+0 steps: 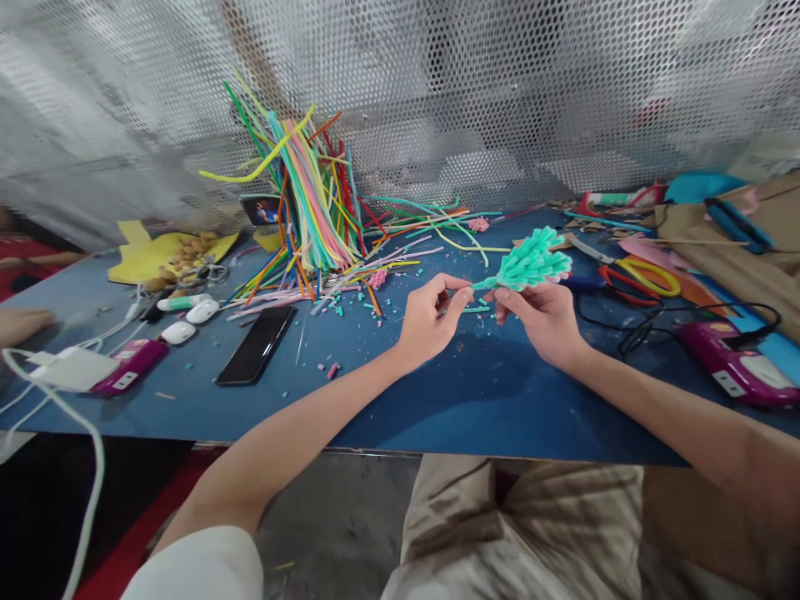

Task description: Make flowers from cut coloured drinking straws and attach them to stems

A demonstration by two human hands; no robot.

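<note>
A turquoise pipe-cleaner flower (pixel 536 258) with a fluffy layered head is held sideways above the blue table. Its thin twisted stem points left, and my left hand (pixel 432 318) pinches the stem's end between thumb and fingers. At the base of the head, my right hand (pixel 542 321) grips the flower with thumb and fingers, palm partly behind it. A little pink shows at the head's lower right edge. Small turquoise clippings (pixel 341 310) are scattered on the table left of my hands.
A tall bundle of colored pipe cleaners (pixel 312 200) stands at the back left. A black phone (pixel 256 346) lies at left. Scissors (pixel 650 277) and a purple power box (pixel 741 362) with cables are at right. Another person's hand (pixel 25 323) rests at the far left.
</note>
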